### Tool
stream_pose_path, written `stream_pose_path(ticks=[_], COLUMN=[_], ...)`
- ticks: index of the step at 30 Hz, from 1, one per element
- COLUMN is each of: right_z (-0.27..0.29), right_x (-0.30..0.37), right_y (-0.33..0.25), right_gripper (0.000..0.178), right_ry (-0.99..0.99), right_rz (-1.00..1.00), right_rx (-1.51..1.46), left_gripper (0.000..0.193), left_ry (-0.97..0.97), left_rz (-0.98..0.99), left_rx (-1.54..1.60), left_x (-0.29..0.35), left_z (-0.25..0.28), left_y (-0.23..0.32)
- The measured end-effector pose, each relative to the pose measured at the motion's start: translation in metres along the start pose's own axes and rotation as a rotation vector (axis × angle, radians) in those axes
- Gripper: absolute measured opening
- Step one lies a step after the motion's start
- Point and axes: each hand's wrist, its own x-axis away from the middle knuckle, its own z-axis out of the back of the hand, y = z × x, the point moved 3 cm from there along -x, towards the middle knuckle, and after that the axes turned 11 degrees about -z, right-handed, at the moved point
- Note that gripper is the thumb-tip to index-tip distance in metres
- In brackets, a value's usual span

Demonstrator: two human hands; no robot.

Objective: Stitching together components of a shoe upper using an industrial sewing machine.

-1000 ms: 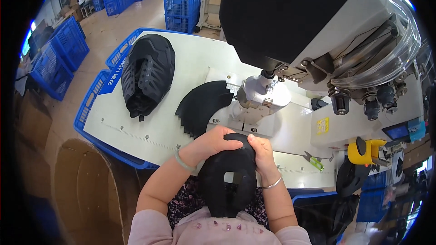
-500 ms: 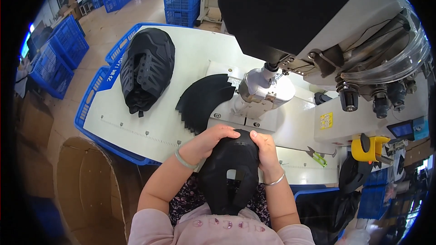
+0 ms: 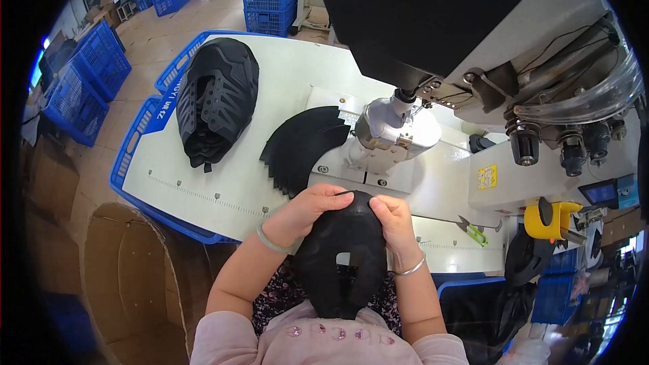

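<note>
A black shoe upper (image 3: pixel 343 230) is held between my two hands at the table's near edge, its rounded end pointing away from me and an opening in its middle. My left hand (image 3: pixel 312 207) grips its far left side, thumb on top. On the far right side my right hand (image 3: pixel 393 222) is closed the same way, thumb on top; the fingers beneath are hidden. Just beyond stands the sewing machine's pale post (image 3: pixel 389 135). Left of that post lies a fanned stack of black curved pieces (image 3: pixel 297 152). Farther left is a pile of black shoe uppers (image 3: pixel 220 98).
Green-handled snips (image 3: pixel 476 232) lie on the white table (image 3: pixel 284 61) at the right. The machine's dark head (image 3: pixel 419 20) overhangs the back. A yellow holder (image 3: pixel 546 222) stands far right. A cardboard box (image 3: pixel 132 284) and blue crates (image 3: pixel 270 0) stand around the table.
The shoe upper shifts slightly in my hands, and a pale mark near its far end no longer shows clearly. Both hands keep their hold. The whole view shifts a little.
</note>
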Motion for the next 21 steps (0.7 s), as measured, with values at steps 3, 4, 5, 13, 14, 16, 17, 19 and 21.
stream_pose_path(ticks=[3, 4, 5, 13, 14, 16, 17, 19, 21], right_z=[0.004, -0.002, -0.005, -0.006, -0.007, -0.007, -0.007, -0.009, -0.007], right_x=[0.000, 0.003, 0.003, -0.007, -0.008, -0.009, -0.010, -0.008, -0.009], right_y=[0.002, -0.004, -0.006, -0.030, -0.028, -0.023, -0.022, -0.019, -0.016], right_gripper=[0.026, 0.026, 0.025, 0.019, 0.021, 0.022, 0.025, 0.023, 0.024], right_ry=[-0.067, -0.057, -0.046, -0.212, -0.207, -0.201, -0.196, -0.217, -0.239], right_rz=[0.006, 0.002, -0.003, -0.199, -0.252, -0.251, -0.247, -0.213, -0.178], right_rx=[0.039, 0.026, 0.012, 0.218, 0.293, 0.273, 0.255, 0.171, 0.086], left_gripper=[0.023, 0.023, 0.023, 0.023, 0.023, 0.022, 0.022, 0.022, 0.023], left_ry=[-0.015, -0.011, -0.009, 0.044, 0.045, 0.061, 0.061, 0.108, 0.100], left_rz=[-0.034, -0.049, -0.048, -0.017, -0.014, -0.022, -0.021, -0.005, -0.001], left_rx=[0.014, 0.031, 0.031, -0.267, -0.266, -0.199, -0.197, -0.152, -0.139], left_x=[0.000, 0.001, 0.002, -0.001, 0.000, 0.002, 0.001, 0.001, 0.000], left_z=[-0.004, -0.005, -0.005, -0.004, -0.002, 0.001, 0.000, 0.000, 0.003], left_y=[-0.002, -0.002, -0.001, -0.002, -0.003, -0.006, -0.007, -0.005, -0.006])
